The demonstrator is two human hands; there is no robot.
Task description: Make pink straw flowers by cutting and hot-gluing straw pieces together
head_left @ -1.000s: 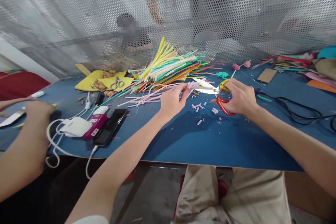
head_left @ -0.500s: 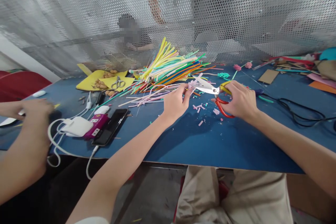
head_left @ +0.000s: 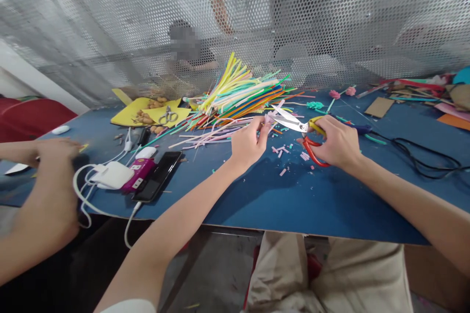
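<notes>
My left hand (head_left: 249, 143) is closed in a pinch on a lavender pipe cleaner piece (head_left: 270, 118) above the blue table. My right hand (head_left: 336, 141) grips scissors (head_left: 289, 120), one handle loop red and the other yellow. The parted blades reach left to the lavender piece, right beside my left fingertips. Small lavender clippings (head_left: 282, 150) lie on the table below the blades. Behind my left hand, loose lavender pipe cleaners (head_left: 205, 138) are spread in front of a large bundle of coloured pipe cleaners (head_left: 242, 92).
A phone (head_left: 157, 176), a purple power strip (head_left: 141, 172) and white cables lie at left, near a co-worker's arms (head_left: 51, 181). Grey scissors (head_left: 168, 116) rest on yellow sheets. At right are a black cable (head_left: 411, 151) and craft scraps. A perforated metal screen (head_left: 312, 19) stands behind.
The view has shifted slightly, moving the scene a little to the right. My hands hold nearly the same pose, with the scissors at the lavender piece. The co-worker's hands have moved a little.
</notes>
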